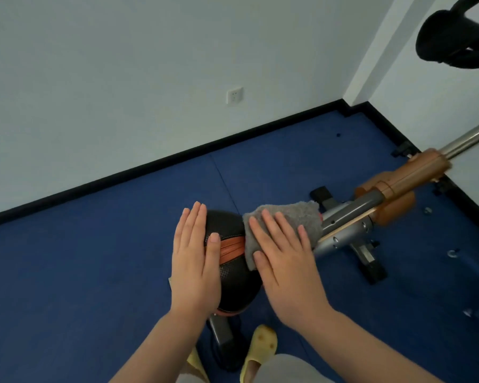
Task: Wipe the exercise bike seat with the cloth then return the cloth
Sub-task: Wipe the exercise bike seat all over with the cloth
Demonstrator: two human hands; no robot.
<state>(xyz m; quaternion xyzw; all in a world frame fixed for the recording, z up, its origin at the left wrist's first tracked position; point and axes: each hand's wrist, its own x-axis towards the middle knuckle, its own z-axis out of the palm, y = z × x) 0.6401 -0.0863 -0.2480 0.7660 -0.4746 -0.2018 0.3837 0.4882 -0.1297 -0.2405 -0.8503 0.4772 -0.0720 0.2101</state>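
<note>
The black exercise bike seat [233, 283] with an orange centre strip sits low in the middle of the view. My left hand [195, 261] lies flat on the seat's left side, fingers together, holding nothing. My right hand [284, 261] presses flat on a grey cloth [296, 217] that drapes over the seat's narrow front end, toward the bike frame. The cloth's far part sticks out beyond my fingertips.
The bike's grey and brown frame [393, 189] runs up to the right, with a chrome post [468, 139] and black handlebars [451, 37] at top right. Its foot bars [371, 266] rest on blue floor. White walls and a socket [234, 95] are behind. Yellow slippers [260, 352] are below.
</note>
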